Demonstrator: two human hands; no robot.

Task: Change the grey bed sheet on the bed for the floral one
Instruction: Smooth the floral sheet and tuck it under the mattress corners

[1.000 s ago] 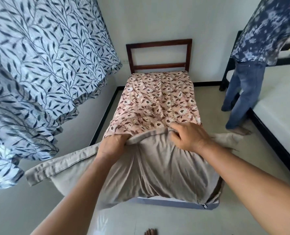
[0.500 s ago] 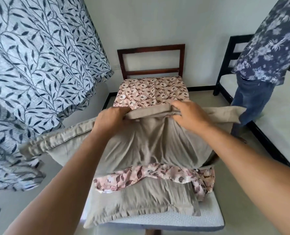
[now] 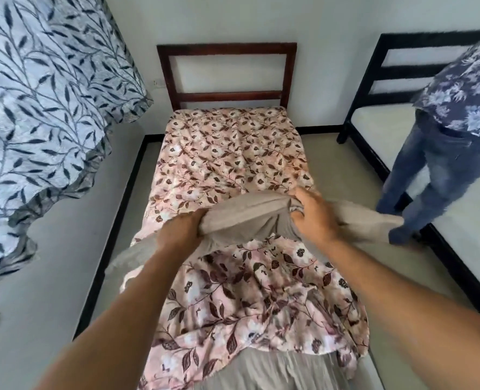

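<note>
Gripping the grey cloth (image 3: 247, 212), left hand (image 3: 181, 233) and right hand (image 3: 314, 218) curl into its folds. Lift evenly, clear of the floral sheet (image 3: 233, 153).

— What sort of place is this?

— A bedroom, in a home or a lodging (I cannot tell which). A narrow bed (image 3: 167, 80) with a dark wooden headboard (image 3: 226, 49) stands against a plain white wall (image 3: 331, 52), with a floral sheet (image 3: 233, 150) and a grey sheet (image 3: 247, 212) on it.

— Anything else?

— A second bed (image 3: 413, 71), black-framed with a bare white mattress (image 3: 385, 122), stands to the right across a strip of pale floor (image 3: 334, 159). A leaf-patterned curtain (image 3: 36, 108) hangs on the left, and black skirting (image 3: 320, 129) runs along the wall's foot.
</note>
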